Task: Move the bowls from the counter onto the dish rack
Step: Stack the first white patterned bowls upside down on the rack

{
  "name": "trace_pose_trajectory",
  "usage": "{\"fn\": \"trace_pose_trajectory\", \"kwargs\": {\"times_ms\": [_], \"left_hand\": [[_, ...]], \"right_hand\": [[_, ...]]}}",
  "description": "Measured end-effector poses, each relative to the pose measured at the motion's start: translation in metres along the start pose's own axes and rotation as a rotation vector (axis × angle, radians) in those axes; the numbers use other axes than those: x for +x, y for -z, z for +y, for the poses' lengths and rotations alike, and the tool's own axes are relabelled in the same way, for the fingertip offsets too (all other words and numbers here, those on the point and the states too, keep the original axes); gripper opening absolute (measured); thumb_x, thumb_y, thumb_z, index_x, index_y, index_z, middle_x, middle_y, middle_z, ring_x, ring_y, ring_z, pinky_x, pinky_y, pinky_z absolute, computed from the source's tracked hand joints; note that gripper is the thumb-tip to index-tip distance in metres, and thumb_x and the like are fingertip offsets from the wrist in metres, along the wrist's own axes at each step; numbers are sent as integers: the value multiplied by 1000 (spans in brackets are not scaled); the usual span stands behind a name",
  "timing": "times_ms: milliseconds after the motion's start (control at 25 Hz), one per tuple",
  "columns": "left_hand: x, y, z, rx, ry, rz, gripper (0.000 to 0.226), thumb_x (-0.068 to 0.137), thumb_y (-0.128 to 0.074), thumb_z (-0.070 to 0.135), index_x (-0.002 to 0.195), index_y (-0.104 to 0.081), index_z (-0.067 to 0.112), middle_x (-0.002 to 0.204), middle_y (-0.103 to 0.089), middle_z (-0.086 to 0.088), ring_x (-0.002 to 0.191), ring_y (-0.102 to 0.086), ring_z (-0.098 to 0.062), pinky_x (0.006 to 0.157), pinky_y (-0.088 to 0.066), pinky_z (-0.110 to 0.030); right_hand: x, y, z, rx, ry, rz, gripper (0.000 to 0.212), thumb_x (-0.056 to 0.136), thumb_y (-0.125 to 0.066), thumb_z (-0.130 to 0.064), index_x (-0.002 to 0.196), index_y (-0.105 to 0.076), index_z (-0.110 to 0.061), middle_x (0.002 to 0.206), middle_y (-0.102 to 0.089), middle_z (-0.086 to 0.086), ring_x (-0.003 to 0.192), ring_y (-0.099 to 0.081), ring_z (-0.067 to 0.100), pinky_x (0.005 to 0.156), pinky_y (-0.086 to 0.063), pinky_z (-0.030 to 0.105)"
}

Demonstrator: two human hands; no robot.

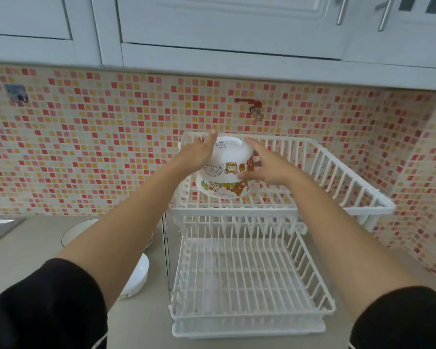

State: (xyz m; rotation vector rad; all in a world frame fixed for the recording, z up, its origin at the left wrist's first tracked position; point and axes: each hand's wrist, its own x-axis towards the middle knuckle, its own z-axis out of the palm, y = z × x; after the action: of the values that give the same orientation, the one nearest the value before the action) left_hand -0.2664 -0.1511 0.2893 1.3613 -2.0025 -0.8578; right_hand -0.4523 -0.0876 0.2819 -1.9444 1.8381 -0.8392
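A white two-tier wire dish rack stands on the counter at the right. On its upper tier a white cartoon-printed bowl lies upside down. A second matching bowl sits inverted on top of it, gripped between my left hand and my right hand. On the counter to the left, a white bowl with a dark rim and a plain white bowl show partly behind my left forearm.
The rack's lower tier holds nothing visible, with a drip tray beneath. A sink edge lies at the far left. A red valve sticks out of the mosaic wall behind the rack. Cabinets hang overhead.
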Motion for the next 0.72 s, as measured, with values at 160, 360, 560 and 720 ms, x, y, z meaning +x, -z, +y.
{"fn": "trace_pose_trajectory", "kwargs": {"times_ms": [160, 360, 560, 720], "left_hand": [[2, -6, 2, 148, 2, 37, 86, 92, -9, 67, 149, -33, 8, 154, -34, -17, 141, -33, -35, 111, -27, -46], [-2, -12, 4, 249, 55, 35, 87, 93, -13, 67, 149, -28, 2, 153, -34, -20, 141, -33, -36, 109, -29, -45], [-3, -16, 6, 333, 74, 37, 87, 93, -12, 66, 151, -23, 3, 153, -33, -20, 139, -34, -37, 109, -30, -45], [-4, -19, 5, 362, 84, 9, 83, 95, -12, 63, 151, -23, 2, 152, -35, -23, 138, -36, -38, 109, -32, -43]], "right_hand": [[2, -2, 4, -23, -13, -40, 99, 77, -76, -30, 151, -11, -30, 156, -30, 2, 139, -37, 26, 110, -37, 47], [3, -5, 7, -69, -64, -87, 94, 77, -77, -33, 149, -16, -29, 149, -39, 6, 133, -44, 28, 107, -40, 49], [2, -8, 5, -67, -92, -119, 96, 78, -76, -28, 150, -12, -26, 150, -38, 6, 134, -42, 29, 109, -37, 46], [2, -11, 3, -90, -123, -152, 97, 80, -75, -29, 151, -9, -25, 148, -41, 5, 132, -45, 29, 107, -39, 43]]}}
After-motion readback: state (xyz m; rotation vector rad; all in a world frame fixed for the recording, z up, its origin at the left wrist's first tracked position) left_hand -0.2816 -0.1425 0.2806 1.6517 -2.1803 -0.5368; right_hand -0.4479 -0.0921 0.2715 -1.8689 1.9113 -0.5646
